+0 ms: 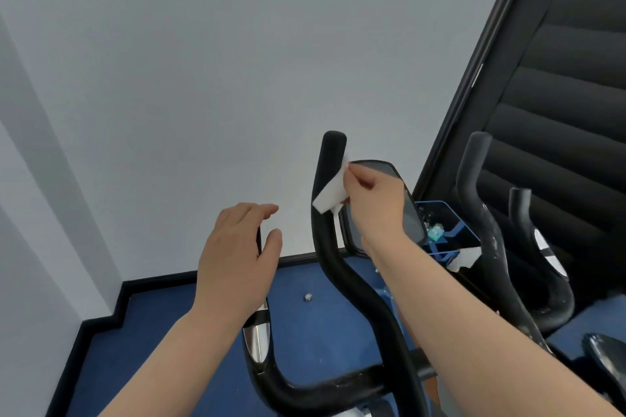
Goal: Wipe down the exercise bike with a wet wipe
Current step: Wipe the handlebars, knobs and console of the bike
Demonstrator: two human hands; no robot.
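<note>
Head view: right hand [372, 200] pinches limp wet wipe [330, 195] vs. upright handlebar [330, 230] of exercise bike [338, 386]; left hand [237, 257] relaxed, empty. Wipe's soft, prob. best held bunched.

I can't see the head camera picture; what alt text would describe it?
A person's right hand presses a white wet wipe against a black upright handlebar of an exercise bike. The left hand hovers open over the other handle, above blue floor by a grey wall.

A white wet wipe [328, 195] lay against the black handlebar [330, 213]; blue floor [305, 325], pale grey wall [203, 61].
</note>
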